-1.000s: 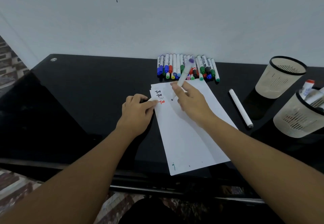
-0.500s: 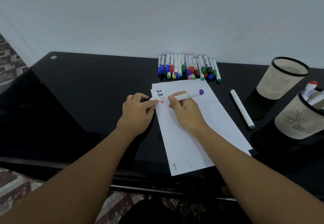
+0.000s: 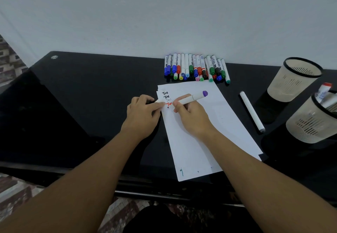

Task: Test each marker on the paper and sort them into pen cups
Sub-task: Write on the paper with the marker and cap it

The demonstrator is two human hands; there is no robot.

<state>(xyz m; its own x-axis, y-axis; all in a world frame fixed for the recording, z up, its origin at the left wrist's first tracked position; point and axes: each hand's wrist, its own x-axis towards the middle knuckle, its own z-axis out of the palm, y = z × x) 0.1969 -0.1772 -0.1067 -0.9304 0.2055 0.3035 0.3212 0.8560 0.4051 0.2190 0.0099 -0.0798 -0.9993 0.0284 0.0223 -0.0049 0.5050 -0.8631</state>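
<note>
A glossy black table (image 3: 94, 90) stands against a plain pale wall (image 3: 164, 17). On the paper (image 3: 209, 141), the right hand (image 3: 189, 116) pinches a white purple-ended marker (image 3: 191, 98), tip down beside the written words; the left hand (image 3: 144, 114) presses the sheet's edge, fingers curled round what may be a cap

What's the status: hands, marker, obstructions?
Right hand grips marker, tip on paper. Left hand pins paper edge. Nothing blocking.
</note>
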